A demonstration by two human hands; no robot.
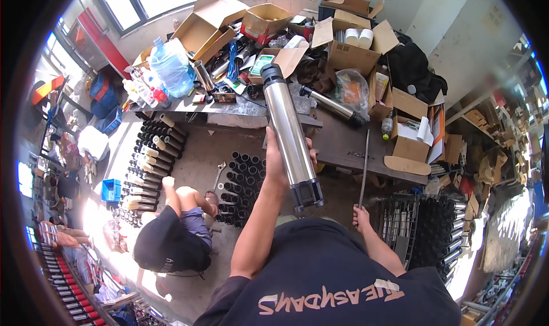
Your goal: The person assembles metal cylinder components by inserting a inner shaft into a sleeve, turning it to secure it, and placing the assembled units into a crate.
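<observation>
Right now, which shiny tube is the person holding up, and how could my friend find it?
Start at the messy dark workbench piled with cardboard boxes. In front of it, the left hand lifts a long silver cylinder with black ends. Unlike the similar tube lying on the bench, it's raised, nearly upright.

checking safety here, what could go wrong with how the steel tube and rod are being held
1. The left hand alone grips the long steel tube near its lower end, so most of its length stands above the grip; it could tip or slip.
2. A person crouches on the floor just left of it, so a falling tube might hit them.
3. The right hand holds a thin rod upright by its bottom end; it may swing.
</observation>
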